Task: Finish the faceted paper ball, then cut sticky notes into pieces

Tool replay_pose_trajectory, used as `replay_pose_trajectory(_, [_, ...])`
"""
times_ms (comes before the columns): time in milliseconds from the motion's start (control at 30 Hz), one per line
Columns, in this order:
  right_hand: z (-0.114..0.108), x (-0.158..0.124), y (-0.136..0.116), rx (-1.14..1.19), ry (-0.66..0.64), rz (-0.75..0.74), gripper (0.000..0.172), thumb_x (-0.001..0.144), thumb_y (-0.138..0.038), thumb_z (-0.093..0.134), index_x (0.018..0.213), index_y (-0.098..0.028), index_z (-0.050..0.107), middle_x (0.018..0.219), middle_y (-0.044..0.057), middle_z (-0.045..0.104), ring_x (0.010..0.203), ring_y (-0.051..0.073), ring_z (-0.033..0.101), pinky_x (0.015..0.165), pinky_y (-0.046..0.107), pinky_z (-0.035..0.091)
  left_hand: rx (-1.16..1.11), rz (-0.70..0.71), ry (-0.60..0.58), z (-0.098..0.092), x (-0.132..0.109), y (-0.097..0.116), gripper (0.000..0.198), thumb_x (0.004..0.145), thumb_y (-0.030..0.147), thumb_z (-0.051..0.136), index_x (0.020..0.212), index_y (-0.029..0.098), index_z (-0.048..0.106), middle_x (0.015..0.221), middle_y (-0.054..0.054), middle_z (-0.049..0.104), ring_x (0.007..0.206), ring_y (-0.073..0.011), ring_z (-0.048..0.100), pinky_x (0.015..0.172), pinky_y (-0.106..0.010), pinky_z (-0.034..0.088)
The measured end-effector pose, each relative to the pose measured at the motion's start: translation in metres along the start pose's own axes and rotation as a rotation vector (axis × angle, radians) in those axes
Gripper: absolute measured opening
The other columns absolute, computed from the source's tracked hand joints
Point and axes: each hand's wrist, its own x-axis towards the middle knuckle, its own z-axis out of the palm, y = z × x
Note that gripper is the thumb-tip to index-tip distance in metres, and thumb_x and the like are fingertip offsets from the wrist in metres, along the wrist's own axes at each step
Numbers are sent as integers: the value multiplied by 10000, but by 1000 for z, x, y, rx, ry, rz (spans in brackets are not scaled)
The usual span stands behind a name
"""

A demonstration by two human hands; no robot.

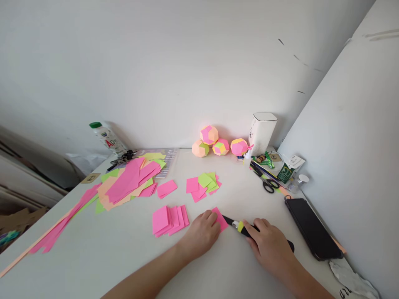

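Observation:
My left hand (204,232) rests on the white table with its fingers closed over a pink paper square (220,220), of which one side sticks out to the right. In my right hand (270,243) is a black and yellow-green utility knife (239,226), its dark blade pointing left at the edge of that square. Left of my left hand lies a fanned stack of pink paper squares (162,220). Beyond it are a loose pink piece (167,189) and a small pile of green squares (208,181) over pink ones (192,185).
Pink, green and peach sheets and strips (126,182) heap at the left, by a white bottle (107,137). Several folded paper balls (208,135) stand against the wall beside a white container (263,131). Scissors (269,185) and a black phone (313,228) lie at the right.

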Motion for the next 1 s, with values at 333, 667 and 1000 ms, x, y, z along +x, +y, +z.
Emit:
replay_pose_trajectory(333, [7, 11, -10, -31, 9, 38, 366, 878, -144, 513, 1229, -157, 613, 872, 89, 623, 765, 206, 590, 582, 288, 423, 114, 49, 3, 2, -4, 3, 271, 821, -19, 432, 634, 178, 438, 632, -20, 409, 573, -170, 406, 469, -265, 267])
replay_pose_trajectory(667, [7, 20, -14, -55, 10, 50, 352, 896, -159, 508, 1232, -161, 611, 860, 88, 616, 754, 201, 570, 584, 285, 410, 122, 65, -28, -1, -3, 4, 301, 805, -51, 366, 634, 188, 435, 625, -38, 426, 565, -191, 395, 460, -297, 284])
replay_pose_trajectory(1000, [2, 27, -21, -40, -38, 86, 359, 920, -161, 498, 1264, -152, 601, 886, 98, 626, 782, 207, 591, 594, 291, 438, 182, 75, -33, -3, -2, 5, 266, 749, -58, 422, 620, 173, 453, 615, -30, 420, 556, -181, 408, 459, -285, 268])
